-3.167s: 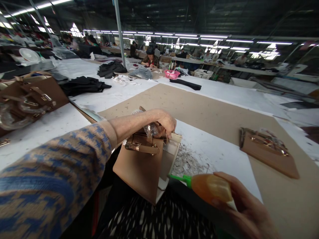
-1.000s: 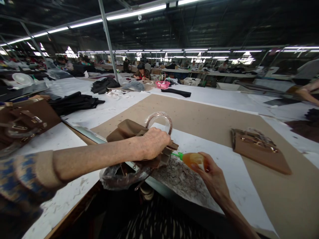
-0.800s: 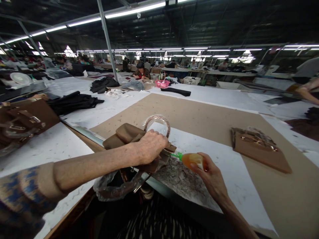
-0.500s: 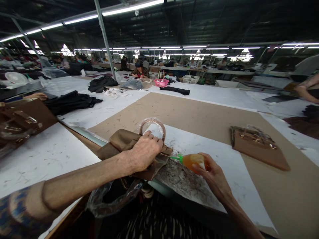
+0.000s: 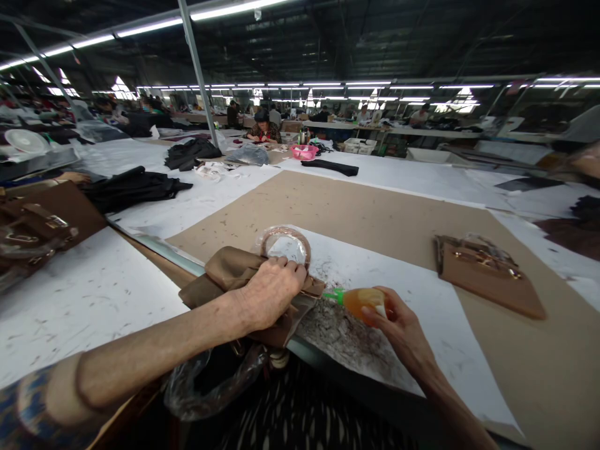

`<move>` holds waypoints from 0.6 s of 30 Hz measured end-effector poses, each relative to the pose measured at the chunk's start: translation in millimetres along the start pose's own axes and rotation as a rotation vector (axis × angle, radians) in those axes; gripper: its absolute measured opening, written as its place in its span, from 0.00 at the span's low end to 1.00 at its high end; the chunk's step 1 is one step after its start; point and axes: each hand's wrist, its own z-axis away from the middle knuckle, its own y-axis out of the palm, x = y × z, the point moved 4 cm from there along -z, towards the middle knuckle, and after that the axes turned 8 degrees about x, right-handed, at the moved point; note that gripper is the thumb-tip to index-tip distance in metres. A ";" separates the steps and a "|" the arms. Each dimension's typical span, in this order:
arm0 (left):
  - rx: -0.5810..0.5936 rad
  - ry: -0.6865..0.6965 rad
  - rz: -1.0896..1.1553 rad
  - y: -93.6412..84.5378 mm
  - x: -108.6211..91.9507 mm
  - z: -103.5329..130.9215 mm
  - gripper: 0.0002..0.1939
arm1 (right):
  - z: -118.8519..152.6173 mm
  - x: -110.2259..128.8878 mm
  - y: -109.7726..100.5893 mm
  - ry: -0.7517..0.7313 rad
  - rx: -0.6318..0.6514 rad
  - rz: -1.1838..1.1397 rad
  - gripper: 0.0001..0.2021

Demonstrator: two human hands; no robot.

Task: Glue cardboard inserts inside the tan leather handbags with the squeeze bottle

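Observation:
My left hand (image 5: 274,290) is closed on a brown bag (image 5: 229,269) at the table's near edge. One plastic-wrapped handle (image 5: 300,240) of the bag stands up beyond my fingers; another wrapped loop (image 5: 197,400) hangs below the edge. In my right hand (image 5: 396,315) is a squeeze bottle (image 5: 360,303) of amber liquid, tipped on its side. Its green nozzle points left, close to the bag's right edge; whether it touches is too small to tell.
A flat brown bag (image 5: 492,278) lies on the brown paper at right, another bag (image 5: 51,225) at far left. Black cloth (image 5: 135,187), a pink basket (image 5: 304,152) and a black strip (image 5: 330,167) lie farther back. A person's blurred arm (image 5: 588,162) shows at the right edge.
The bag's right edge and my left hand have shifted slightly, and the loop below hangs a little lower. My right hand has hardly moved. The person's arm at right has moved up.

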 end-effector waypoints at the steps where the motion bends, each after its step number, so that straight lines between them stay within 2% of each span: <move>1: -0.001 -0.003 -0.001 -0.2 0.4 -0.2 0.17 | -0.6 1.1 0.4 -0.006 -0.019 0.030 0.22; 8: 0.011 -0.005 0.005 -1.1 0.5 -0.5 0.20 | -3.5 3.5 0.8 -0.019 -0.061 0.141 0.22; 18: 0.011 0.005 0.005 5.7 1.4 -0.7 0.18 | 9.0 4.6 5.5 0.056 0.081 -0.048 0.22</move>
